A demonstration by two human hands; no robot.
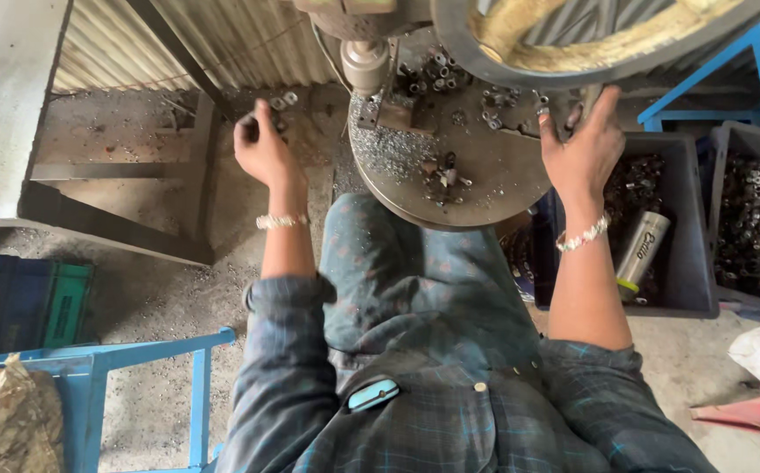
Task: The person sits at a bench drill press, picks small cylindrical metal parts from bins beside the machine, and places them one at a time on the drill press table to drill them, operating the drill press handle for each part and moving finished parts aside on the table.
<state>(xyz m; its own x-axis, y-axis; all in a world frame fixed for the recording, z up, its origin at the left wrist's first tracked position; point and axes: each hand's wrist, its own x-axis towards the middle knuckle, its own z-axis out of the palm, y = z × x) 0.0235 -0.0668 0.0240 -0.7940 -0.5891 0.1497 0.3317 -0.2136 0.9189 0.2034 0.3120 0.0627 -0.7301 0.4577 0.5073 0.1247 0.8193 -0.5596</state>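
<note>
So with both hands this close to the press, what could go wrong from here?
1. The right hand reaches up by the rim of the big handwheel; fingers could get caught if it turns.
2. Loose metal chips and small parts litter the round press table; they could cut bare skin or slide off onto the lap.
3. The left hand pinches a small dark part off to the side; it might drop to the floor.

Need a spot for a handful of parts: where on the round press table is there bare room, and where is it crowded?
Bare metal lies on the round table between the small parts pile and the right hand. The back, under the wheel, is crowded with loose parts; shavings cover the left side. The left hand is off the table.
</note>
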